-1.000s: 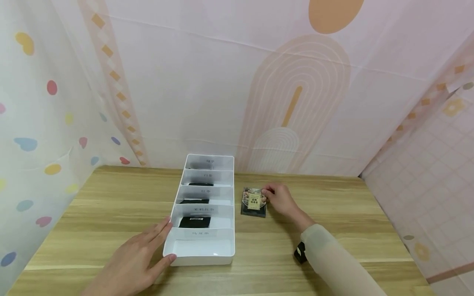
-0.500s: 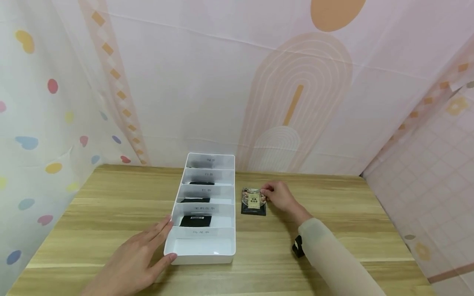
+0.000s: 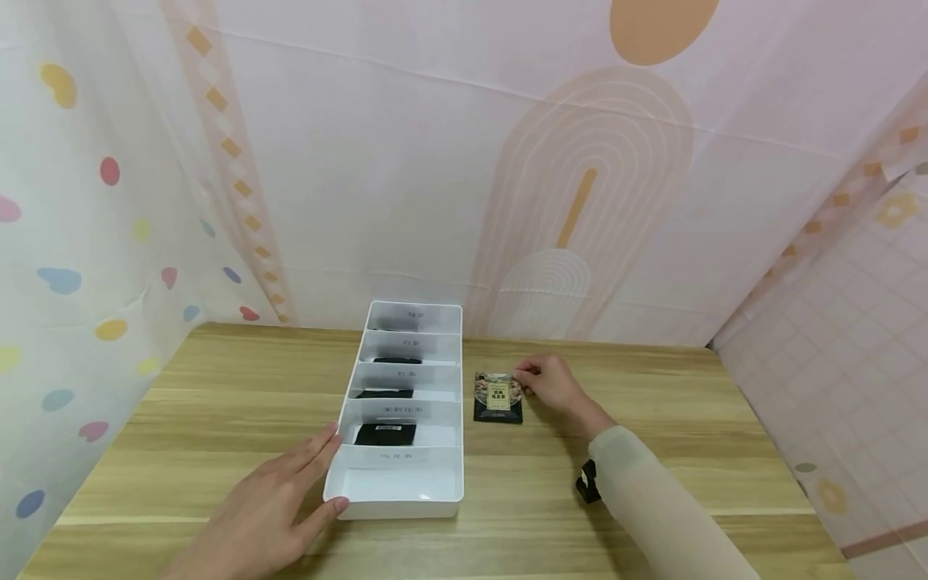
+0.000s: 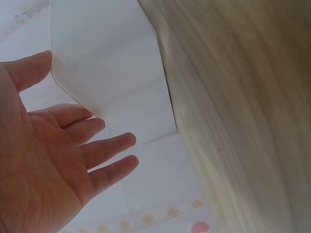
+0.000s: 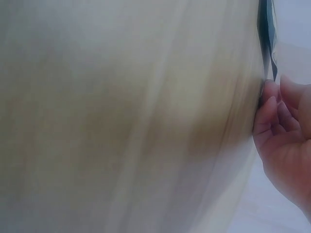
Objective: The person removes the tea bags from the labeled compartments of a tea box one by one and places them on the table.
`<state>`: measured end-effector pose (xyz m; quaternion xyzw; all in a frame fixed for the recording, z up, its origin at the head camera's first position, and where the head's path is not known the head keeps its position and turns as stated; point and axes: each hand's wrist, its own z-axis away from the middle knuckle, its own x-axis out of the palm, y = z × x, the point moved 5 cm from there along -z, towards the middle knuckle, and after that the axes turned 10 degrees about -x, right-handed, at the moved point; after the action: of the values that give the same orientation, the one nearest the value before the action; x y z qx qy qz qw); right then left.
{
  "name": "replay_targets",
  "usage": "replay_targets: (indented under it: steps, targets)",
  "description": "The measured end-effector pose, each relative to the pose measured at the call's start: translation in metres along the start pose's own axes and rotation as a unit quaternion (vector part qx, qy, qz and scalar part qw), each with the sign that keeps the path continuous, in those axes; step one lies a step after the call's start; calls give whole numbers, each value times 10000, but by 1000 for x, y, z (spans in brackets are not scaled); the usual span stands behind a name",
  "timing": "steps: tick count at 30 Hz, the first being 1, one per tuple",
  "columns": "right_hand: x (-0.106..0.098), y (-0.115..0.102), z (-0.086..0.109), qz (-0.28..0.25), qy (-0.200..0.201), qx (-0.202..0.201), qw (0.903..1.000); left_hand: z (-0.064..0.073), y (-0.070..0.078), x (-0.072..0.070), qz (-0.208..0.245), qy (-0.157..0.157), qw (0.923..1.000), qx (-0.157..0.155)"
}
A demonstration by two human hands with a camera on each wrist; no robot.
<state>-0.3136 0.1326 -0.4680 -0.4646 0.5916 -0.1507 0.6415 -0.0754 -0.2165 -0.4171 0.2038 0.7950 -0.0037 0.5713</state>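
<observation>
The flat, glossy packet point(image 3: 498, 399), its small print illegible, lies right of the smooth white box point(image 3: 395, 510); the right hand point(image 3: 557, 387) pinches its far right corner. Dividers point(image 3: 438, 459) partly hide black sachets point(image 3: 386, 436). The left hand point(image 3: 268, 493), fingers spread, touches the box's left side.

The right hand point(image 3: 554, 384) has shifted slightly at the wrist: the sleeve cuff point(image 3: 615, 447) and the black wrist device point(image 3: 589, 481) sit higher in the head view than one second ago. Whether the wrist rose or moved farther across the worktop point(image 3: 529, 483) cannot be determined. The lower edge of the dark sachet point(image 3: 498, 409) now runs closer to level (a minor deviation). The head view itself has swung marginally, placing the white divided box point(image 3: 399, 511) and patterned backdrop point(image 3: 406, 177) further right in frame.
</observation>
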Motion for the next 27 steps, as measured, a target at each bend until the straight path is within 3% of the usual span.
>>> replay_targets:
  steps: [14, 27]
  targets:
    - [-16, -9, 17, -248, 182, -42, 9995, -2, 1, 1, 33, 19, 10000, 59]
    - [-27, -24, 25, -38, 517, -351, 9980, -3, 1, 1, 3, -120, 9999, -80]
